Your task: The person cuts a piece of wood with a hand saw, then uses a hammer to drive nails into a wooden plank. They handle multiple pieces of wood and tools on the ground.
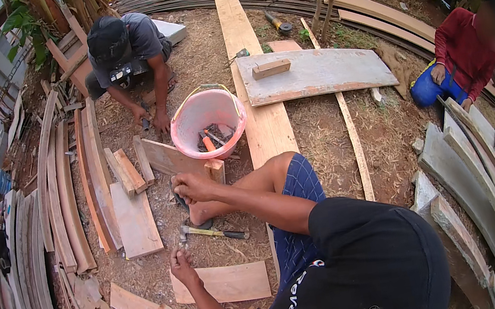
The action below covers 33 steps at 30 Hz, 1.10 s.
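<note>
My right hand is closed in a fist above my foot, near a short wooden block; what it holds, if anything, is hidden. Lower down, my left hand has its fingers pinched together over the ground, on something too small to make out. Between the two hands a claw hammer with a yellow and black handle lies on the dirt. A flat wooden board lies beside my left hand. Beyond my right hand stands a pink bucket with an orange-handled tool and dark bits inside.
A long plank runs away from me, with a grey-white panel across it. Curved boards stack at left and right. One person crouches ahead; another sits at right. An angle grinder lies farther off.
</note>
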### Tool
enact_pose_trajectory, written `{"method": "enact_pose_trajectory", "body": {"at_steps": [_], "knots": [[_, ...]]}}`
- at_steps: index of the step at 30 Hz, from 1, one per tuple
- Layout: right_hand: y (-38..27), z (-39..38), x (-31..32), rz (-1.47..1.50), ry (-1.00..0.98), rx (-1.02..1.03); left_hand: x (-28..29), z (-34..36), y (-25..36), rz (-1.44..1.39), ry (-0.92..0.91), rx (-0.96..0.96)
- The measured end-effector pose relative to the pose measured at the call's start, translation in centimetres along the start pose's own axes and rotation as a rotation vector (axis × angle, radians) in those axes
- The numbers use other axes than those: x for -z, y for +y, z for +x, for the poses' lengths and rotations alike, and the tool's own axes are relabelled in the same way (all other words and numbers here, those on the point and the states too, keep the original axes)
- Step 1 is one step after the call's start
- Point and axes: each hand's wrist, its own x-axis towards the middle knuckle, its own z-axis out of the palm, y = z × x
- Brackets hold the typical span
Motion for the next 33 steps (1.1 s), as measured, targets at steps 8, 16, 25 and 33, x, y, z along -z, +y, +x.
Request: {"method": "enact_pose_trajectory", "body": {"at_steps": [8,16,25,33], "knots": [[6.9,-9.2,-8.7,-0.366,-0.232,0.120,-4.1,-4.7,0.7,-0.209,-0.188,0.264],[5.6,-11.6,-10.3,-0.468,-0.210,0.101,-2.5,-5.5,-2.0,-0.337,-0.085,0.278],[10.0,-9.5,-9.9,-0.495,-0.162,-0.002,0.3,-5.4,-3.0,-0.295,0.008,0.222],[12.5,-9.5,-10.8,0.122,-0.263,-0.437,0.8,-5.3,-6.0,-0.544,0.007,0.283]]}}
